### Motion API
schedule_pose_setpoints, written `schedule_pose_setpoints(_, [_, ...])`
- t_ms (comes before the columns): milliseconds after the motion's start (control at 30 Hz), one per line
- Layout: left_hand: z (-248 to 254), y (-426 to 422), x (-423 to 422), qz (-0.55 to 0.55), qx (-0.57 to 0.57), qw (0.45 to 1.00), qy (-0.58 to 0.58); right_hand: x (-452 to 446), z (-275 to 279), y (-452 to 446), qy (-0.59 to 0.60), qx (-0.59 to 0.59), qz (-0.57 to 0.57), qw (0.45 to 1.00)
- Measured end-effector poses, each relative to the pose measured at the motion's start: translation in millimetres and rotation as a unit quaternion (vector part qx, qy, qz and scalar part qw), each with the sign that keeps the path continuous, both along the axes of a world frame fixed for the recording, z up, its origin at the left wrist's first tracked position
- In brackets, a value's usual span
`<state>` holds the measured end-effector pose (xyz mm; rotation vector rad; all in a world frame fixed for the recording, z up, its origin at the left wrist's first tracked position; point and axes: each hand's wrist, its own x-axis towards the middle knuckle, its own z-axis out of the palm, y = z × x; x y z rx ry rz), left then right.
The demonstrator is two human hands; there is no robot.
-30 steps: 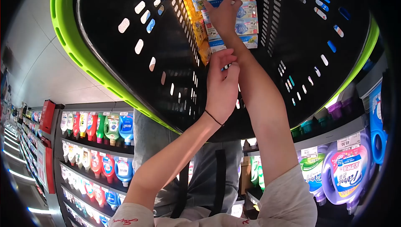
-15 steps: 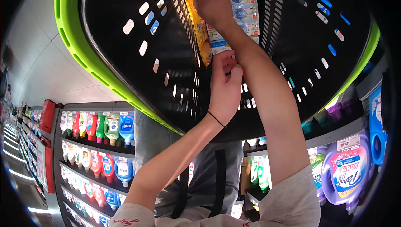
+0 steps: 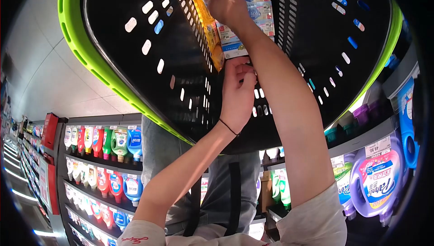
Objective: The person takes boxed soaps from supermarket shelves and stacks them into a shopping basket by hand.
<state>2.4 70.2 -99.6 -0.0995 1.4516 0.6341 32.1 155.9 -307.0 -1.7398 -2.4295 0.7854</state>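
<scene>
A black shopping basket (image 3: 135,72) with slotted walls and a green rim fills the upper view. In its base lie several white-and-blue printed packs (image 3: 260,13) in a row, with yellow packets (image 3: 205,24) along their left side. My right hand (image 3: 228,4) is laid over the far packs with its fingers spread; the fingertips run to the top edge of the view. At the near end of the row is my left hand (image 3: 237,85), its fingers curled in beside my right forearm. I see nothing in its grasp, and whether it touches the nearest pack is unclear.
Behind my legs, shelves (image 3: 101,155) hold several rows of coloured bottles, seen upside down. On the right stands a large purple detergent jug (image 3: 379,180) beside a price tag (image 3: 377,149). Pale floor tiles (image 3: 36,65) show at the left.
The basket and packs have shifted slightly left in the view. Both hands have moved a little left with them, keeping nearly the same pose.
</scene>
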Motion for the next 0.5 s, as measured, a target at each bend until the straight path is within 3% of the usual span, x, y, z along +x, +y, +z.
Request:
schedule_pose_setpoints(100, [1, -5, 4, 0.008, -0.011, 1.000, -0.019, 2, 10, 5, 0.017, -0.010, 0.010, 1.000])
schedule_pose_setpoints(167, [-2, -9, 5, -0.012, 0.013, 1.000, -0.005, 1, 18, 12, -0.104, -0.026, 0.113, 0.988])
schedule_pose_setpoints(200, [-5, -11, 5, -0.011, 0.017, 1.000, -0.002, 0, 19, 12, -0.102, -0.021, 0.114, 0.988])
schedule_pose_setpoints(267, [-9, -18, 8, -0.031, 0.015, 0.999, 0.012, 7, 28, 4, 0.115, -0.147, -0.076, 0.980])
schedule_pose_setpoints(300, [-10, -22, 11, -0.025, 0.030, 0.999, 0.017, 16, 16, -10, 0.180, -0.049, -0.073, 0.980])
schedule_pose_setpoints(333, [-7, -21, 13, -0.024, 0.024, 0.999, 0.017, 15, 32, -19, 0.175, -0.017, -0.136, 0.975])
schedule_pose_setpoints(433, [-8, -30, 19, -0.070, 0.058, 0.996, 0.014, 34, 76, -35, 0.170, -0.218, -0.237, 0.931])
schedule_pose_setpoints(500, [-5, -42, 19, -0.147, 0.128, 0.979, 0.060, 49, 131, -46, 0.221, -0.330, -0.347, 0.850])
